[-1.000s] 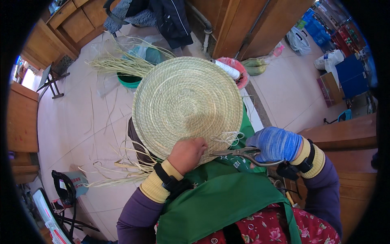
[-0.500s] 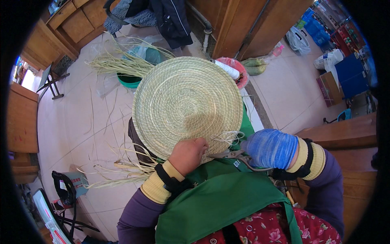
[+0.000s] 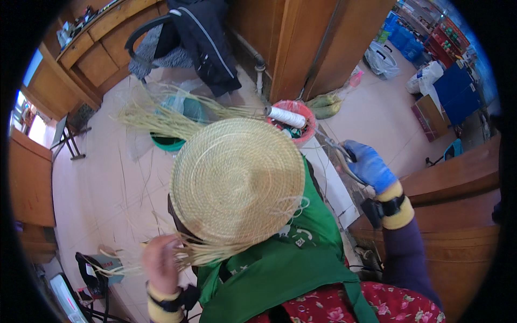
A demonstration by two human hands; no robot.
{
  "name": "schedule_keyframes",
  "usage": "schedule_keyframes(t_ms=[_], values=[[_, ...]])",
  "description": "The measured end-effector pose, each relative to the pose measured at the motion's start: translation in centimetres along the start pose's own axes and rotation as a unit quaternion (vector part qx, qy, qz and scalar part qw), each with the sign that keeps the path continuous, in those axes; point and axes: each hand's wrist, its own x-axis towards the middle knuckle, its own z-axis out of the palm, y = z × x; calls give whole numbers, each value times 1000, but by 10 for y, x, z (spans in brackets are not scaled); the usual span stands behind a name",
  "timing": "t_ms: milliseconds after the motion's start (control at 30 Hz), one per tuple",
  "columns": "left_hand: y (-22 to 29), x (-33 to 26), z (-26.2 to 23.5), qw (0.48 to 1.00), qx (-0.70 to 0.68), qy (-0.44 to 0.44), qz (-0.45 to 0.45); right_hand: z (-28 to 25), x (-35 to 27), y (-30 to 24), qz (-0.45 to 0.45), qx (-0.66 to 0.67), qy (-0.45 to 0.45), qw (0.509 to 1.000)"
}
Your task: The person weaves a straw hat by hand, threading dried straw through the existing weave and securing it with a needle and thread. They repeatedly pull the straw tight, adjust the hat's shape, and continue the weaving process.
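Scissors (image 3: 339,153) moved outward, right hand (image 3: 372,167) wrapped round them; left hand (image 3: 161,262) blurred by strands (image 3: 212,252), its grip unclear.

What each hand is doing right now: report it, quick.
Left hand: at the loose straw strands; blurred, so whether it grips any cannot be told.
Right hand: gloved, closed around the scissors.
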Motion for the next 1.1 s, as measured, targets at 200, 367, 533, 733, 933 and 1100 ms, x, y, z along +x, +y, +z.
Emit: schedule_keyframes(t_ms=[200, 367, 533, 733, 933, 1100], values=[[-74, -49, -110, 961, -14, 106, -256, 107, 119, 116, 89, -203, -82, 972], [-53, -104, -122, 843, 386, -278, -252, 186, 215, 161, 121, -251, -185, 942], [57, -52, -73, 972, 194, -19, -134, 194, 245, 140, 214, -135, -40, 967], [88, 21, 11, 952, 94, -270, 107, 64, 139, 0, -50, 27, 131, 990], [83, 28, 10, 915, 318, -213, 131, 63, 5, -82, -470, -35, -35, 881], [78, 15, 26, 925, 183, -270, 194, 122, 7, -85, -447, -220, -74, 864]])
